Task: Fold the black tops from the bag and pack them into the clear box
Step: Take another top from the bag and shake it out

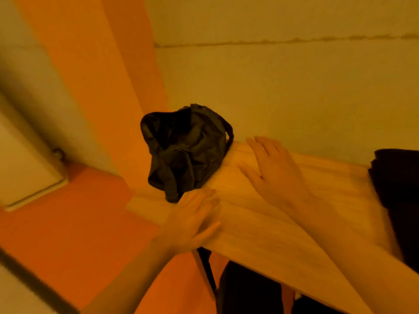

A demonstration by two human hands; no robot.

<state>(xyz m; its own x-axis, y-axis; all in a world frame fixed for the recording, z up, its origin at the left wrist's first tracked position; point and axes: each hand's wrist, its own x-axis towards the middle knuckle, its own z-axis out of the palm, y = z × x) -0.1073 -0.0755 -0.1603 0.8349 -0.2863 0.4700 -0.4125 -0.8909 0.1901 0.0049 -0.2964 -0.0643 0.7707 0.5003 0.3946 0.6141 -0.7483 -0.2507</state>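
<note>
Neither grip holds anything: the left hand (192,214), fingers relaxed, hangs over the desk's (249,234) near edge; the right hand (272,168) lies flat farther in. Beyond both, the black bag (186,150) slumps at the desk's far left end. Better to pin it with one hand and draw a top out with the other.

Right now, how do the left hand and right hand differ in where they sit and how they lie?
The left hand reaches across the near edge of the table, by the lower corner of the black bag; the right hand lies farther in, flat on the wood. The left hand is blurred; the right hand's spread fingers show clearly. Both are open, holding nothing.
</note>
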